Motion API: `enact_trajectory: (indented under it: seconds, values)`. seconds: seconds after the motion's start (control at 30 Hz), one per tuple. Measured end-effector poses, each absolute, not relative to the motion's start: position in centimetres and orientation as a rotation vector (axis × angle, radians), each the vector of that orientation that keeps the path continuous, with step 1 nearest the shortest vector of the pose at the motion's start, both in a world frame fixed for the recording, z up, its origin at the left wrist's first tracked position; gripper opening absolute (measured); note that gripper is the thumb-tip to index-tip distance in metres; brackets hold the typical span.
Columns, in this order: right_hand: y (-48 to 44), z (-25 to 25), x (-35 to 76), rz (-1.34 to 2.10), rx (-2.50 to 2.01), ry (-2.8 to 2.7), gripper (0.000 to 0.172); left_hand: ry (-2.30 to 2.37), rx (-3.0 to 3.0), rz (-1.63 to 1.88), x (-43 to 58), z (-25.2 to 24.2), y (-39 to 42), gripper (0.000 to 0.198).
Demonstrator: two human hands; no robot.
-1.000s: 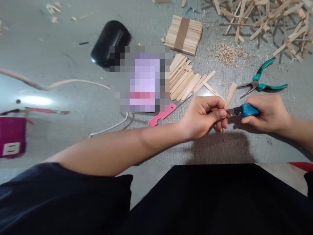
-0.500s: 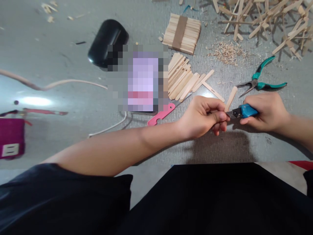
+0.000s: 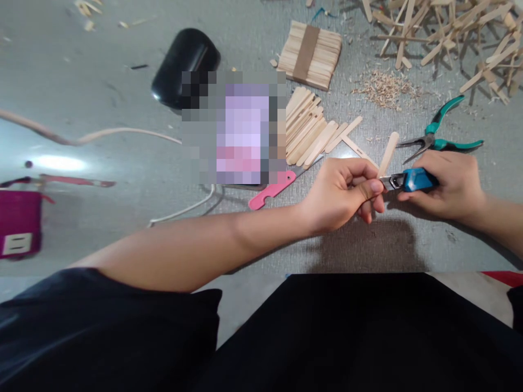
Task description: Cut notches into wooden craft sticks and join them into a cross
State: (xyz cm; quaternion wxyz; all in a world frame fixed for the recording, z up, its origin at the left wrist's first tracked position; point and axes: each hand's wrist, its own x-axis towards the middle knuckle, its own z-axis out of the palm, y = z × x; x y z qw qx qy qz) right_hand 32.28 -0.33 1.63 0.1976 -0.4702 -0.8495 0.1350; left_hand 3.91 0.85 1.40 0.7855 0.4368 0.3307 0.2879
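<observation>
My left hand [image 3: 343, 193] is closed around the lower end of a flat wooden stick [image 3: 388, 153], which points up and away from me. My right hand [image 3: 447, 182] grips a blue-handled utility knife [image 3: 411, 179], whose metal tip meets the stick right at my left thumb. Both hands hover just above the grey floor [image 3: 368, 245], in front of my dark-clad legs.
Loose wooden sticks [image 3: 308, 130] lie beside a pink-handled cutter [image 3: 273, 190]. A banded bundle of sticks [image 3: 310, 54], wood shavings [image 3: 384, 87], teal pliers [image 3: 437, 136], a stick structure [image 3: 449, 27], a black case [image 3: 186, 65], a cable [image 3: 102, 135] and a magenta pouch [image 3: 18, 223] surround them.
The stick tilted slightly and the knife tip stayed pressed against it near my left thumb. Both hands shifted only a little.
</observation>
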Motion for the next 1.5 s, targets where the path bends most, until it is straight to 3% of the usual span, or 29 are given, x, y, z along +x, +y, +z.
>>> enact_trajectory:
  seconds: [0.2, 0.57, 1.07, 1.27, 1.5]
  values:
    - [-0.5, 1.6, 32.4, 0.372, -1.333, -2.356, 0.070, 0.700, 0.927, 0.630, 4.1, 1.6, 0.9, 0.057]
    - [-0.5, 1.4, 32.2, 0.230, -1.059, -2.187, 0.061, 0.715, 0.928, 0.677, 4.1, 1.7, 1.2, 0.055]
    - [0.2, 1.3, 32.9, 0.475, -1.172, -2.405, 0.078, 0.650, 0.932, 0.653, 4.1, 1.5, 1.3, 0.072]
    - [0.3, 1.8, 32.7, 0.501, -1.162, -2.430, 0.081, 0.644, 0.964, 0.654, 4.0, 1.3, 1.3, 0.069]
    - [0.5, 2.4, 32.9, 0.580, -1.135, -2.506, 0.082, 0.639, 1.052, 0.639, 3.6, 1.2, 1.1, 0.044]
